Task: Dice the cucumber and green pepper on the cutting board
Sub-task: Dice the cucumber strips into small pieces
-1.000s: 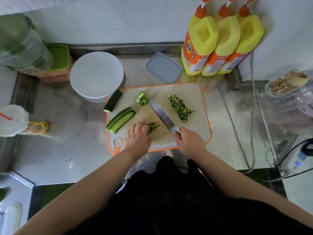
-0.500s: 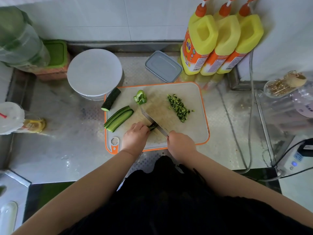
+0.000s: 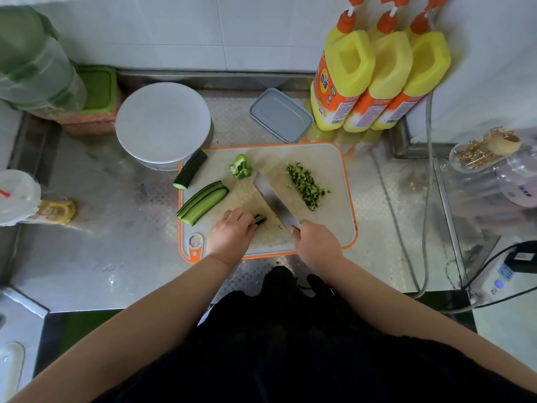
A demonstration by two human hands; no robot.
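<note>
At the far left of the steel counter a plastic cup is seen, with a green-lidded box behind it against the wall; a round white lid is set just beyond the back left corner of the cutting board. A cucumber end is laid across the board's back left edge, tilted; long cucumber slices are stacked near the left edge, apart from it. The left hand is pressed down with curled fingers on a short bundle of cucumber strips at the front of the board; only the dark end of the bundle is shown past the fingertips. A green pepper piece is placed toward the back, left of the middle. The knife is held by its handle in the clenched right hand; its blade is angled back and to the left, just right of the strips; whether the edge is touching the board cannot be told. A heap of diced cucumber is spread on the right half. Behind the board a grey lidded box is set, and three yellow bottles are lined up at the wall.
</note>
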